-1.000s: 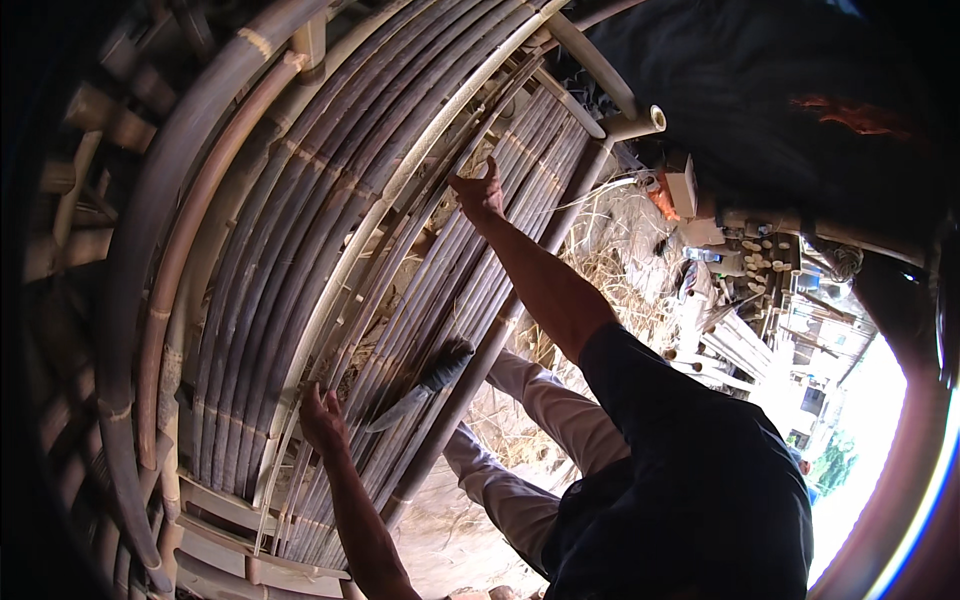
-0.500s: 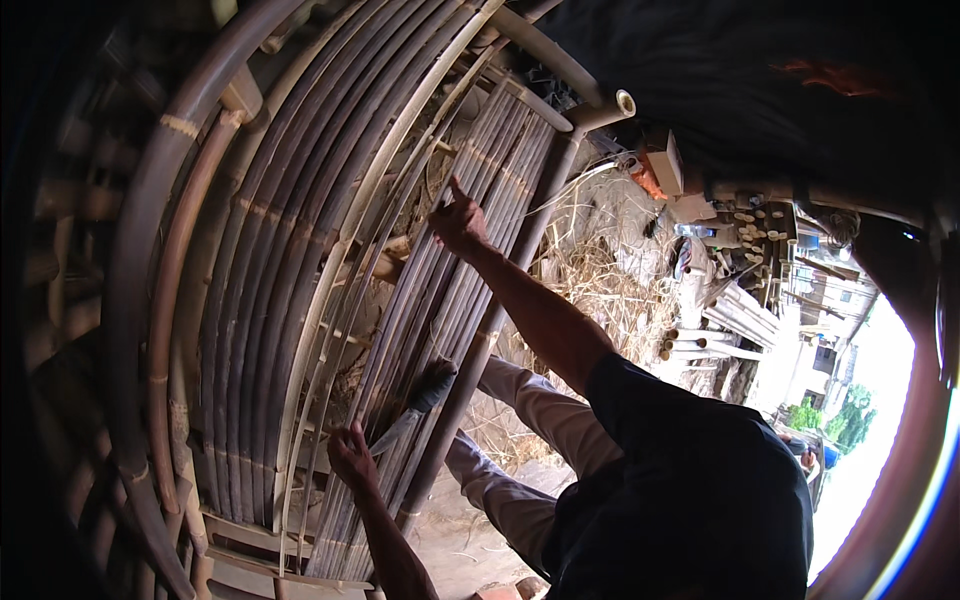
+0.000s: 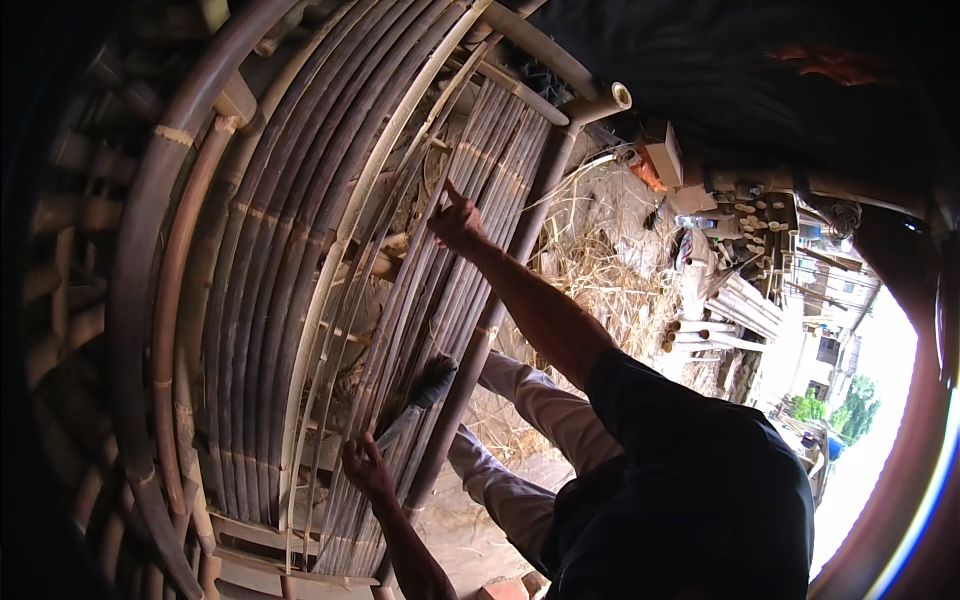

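Observation:
A bamboo bench (image 3: 470,85) fills the middle, with long dark slats along its seat and back. Near the lower end of the seat, my left hand (image 3: 368,470) is closed on the edge of a narrow bamboo slat (image 3: 385,340), thumb uppermost. Farther up, my right hand (image 3: 460,228) grips the same side of the seat, its index finger stretched along the slats and the other fingers curled. The fingers' undersides are hidden. Beside my left hand a knife lies across the seat slats, its dark handle (image 3: 436,382) toward my legs and its pale blade (image 3: 402,428) partly behind the hand.
The back slats (image 3: 265,260) rise on the left, inside curved bamboo poles (image 3: 140,260). A thick bamboo rail (image 3: 460,400) separates the seat from my legs (image 3: 545,405). Dry shavings (image 3: 610,270) litter the ground to the right, near stacked bamboo poles (image 3: 745,310) and a cardboard box (image 3: 663,155).
My left hand has shifted slightly right and down along the seat's edge, and the slats beside it sit a little farther right. My right hand has hardly moved. The knife remains on the seat.

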The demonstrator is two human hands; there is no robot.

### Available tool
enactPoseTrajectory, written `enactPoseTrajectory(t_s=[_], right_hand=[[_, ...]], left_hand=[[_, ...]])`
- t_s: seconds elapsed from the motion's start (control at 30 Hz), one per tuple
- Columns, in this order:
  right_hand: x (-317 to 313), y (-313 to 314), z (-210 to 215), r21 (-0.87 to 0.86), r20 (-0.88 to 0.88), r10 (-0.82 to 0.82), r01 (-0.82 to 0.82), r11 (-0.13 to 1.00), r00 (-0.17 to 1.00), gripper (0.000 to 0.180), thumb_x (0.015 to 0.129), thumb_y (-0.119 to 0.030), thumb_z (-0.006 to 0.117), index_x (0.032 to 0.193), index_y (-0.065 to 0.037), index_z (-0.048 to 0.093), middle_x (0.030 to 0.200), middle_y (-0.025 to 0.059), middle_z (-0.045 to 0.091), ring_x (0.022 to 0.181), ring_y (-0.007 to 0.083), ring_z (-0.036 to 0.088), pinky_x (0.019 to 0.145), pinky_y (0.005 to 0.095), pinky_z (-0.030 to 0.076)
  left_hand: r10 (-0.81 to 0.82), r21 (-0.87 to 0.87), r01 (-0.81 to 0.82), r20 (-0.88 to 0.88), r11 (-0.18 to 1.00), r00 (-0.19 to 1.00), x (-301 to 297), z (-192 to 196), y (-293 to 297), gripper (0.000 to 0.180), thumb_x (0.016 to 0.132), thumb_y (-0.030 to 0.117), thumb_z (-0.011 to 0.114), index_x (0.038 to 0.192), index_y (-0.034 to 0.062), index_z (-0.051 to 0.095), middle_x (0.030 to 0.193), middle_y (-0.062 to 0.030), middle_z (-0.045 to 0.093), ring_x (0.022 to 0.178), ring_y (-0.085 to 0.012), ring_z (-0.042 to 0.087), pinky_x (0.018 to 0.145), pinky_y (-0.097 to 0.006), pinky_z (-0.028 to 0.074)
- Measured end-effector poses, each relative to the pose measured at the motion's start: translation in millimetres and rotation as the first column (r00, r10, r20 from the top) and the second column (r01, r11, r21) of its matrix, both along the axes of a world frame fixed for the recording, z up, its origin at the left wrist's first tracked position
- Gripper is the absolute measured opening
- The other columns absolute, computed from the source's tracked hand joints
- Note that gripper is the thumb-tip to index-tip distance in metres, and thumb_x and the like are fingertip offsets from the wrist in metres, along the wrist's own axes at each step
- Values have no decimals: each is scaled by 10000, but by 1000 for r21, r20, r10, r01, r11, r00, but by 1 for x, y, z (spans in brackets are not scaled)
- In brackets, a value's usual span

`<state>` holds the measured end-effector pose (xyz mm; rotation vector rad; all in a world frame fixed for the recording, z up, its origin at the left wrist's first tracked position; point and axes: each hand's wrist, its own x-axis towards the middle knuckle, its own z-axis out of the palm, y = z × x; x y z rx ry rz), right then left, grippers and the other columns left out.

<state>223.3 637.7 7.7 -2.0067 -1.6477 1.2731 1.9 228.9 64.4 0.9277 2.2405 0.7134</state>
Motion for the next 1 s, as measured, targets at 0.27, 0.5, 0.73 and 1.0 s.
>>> enactPoseTrajectory(t_s=[0.27,0.5,0.73,1.0], right_hand=[[-32,2,19,144,304,199,-252,957,932,770,860,-314,632,1503,-102,266,1427,212,449,1302,382,448,1050,433,416],[-36,35,-24,117,163,216,-236,965,963,884,831,-373,683,1505,-25,228,1368,224,521,1250,351,522,1022,405,447],[-30,8,19,125,214,255,-285,950,943,877,829,-415,670,1496,-25,257,1396,206,500,1259,354,511,1027,416,431],[-13,4,9,113,230,261,-292,950,938,895,814,-449,667,1506,-52,261,1393,188,510,1263,341,512,1030,414,425]], left_hand=[[-119,-296,15,-338,955,933,-32,-74,-1,560,981,458,494,1310,5,508,1344,-243,479,1245,-390,476,1003,-505,433],[-294,-517,103,-302,850,907,-52,-74,22,420,963,417,547,1090,19,592,1101,-185,575,1048,-375,559,851,-515,462],[-97,-303,69,-78,951,992,-56,-23,-27,383,992,349,509,936,-30,530,931,-206,530,920,-403,533,810,-496,429],[-54,-173,31,-129,984,990,-39,-2,-21,426,997,382,497,851,-19,502,847,-214,504,826,-407,518,732,-501,403]])
